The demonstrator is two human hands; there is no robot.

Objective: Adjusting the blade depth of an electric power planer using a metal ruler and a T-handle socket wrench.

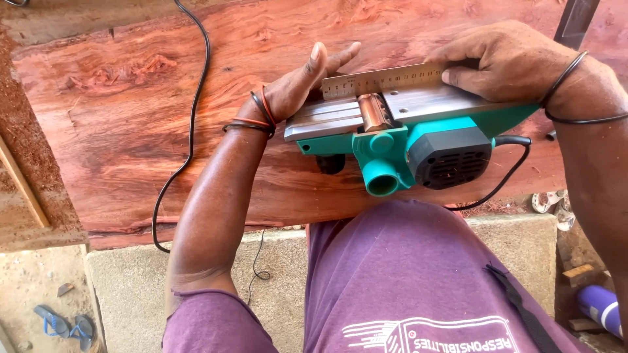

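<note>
A teal and black electric planer (pixel 418 147) lies upside down on a wide reddish wood slab (pixel 131 111), its metal sole and cutter drum facing up. A steel ruler (pixel 383 80) rests along the far edge of the sole. My left hand (pixel 304 75) steadies the front of the planer with fingers extended against the sole and ruler end. My right hand (pixel 500 62) presses down on the ruler's right end over the rear sole. Both wrists wear bands.
A black power cord (pixel 190 124) trails across the slab and hangs over its near edge onto a concrete block (pixel 131 274). Blue sandals (pixel 65 323) lie on the ground at lower left. A purple cylinder (pixel 598 307) lies at lower right.
</note>
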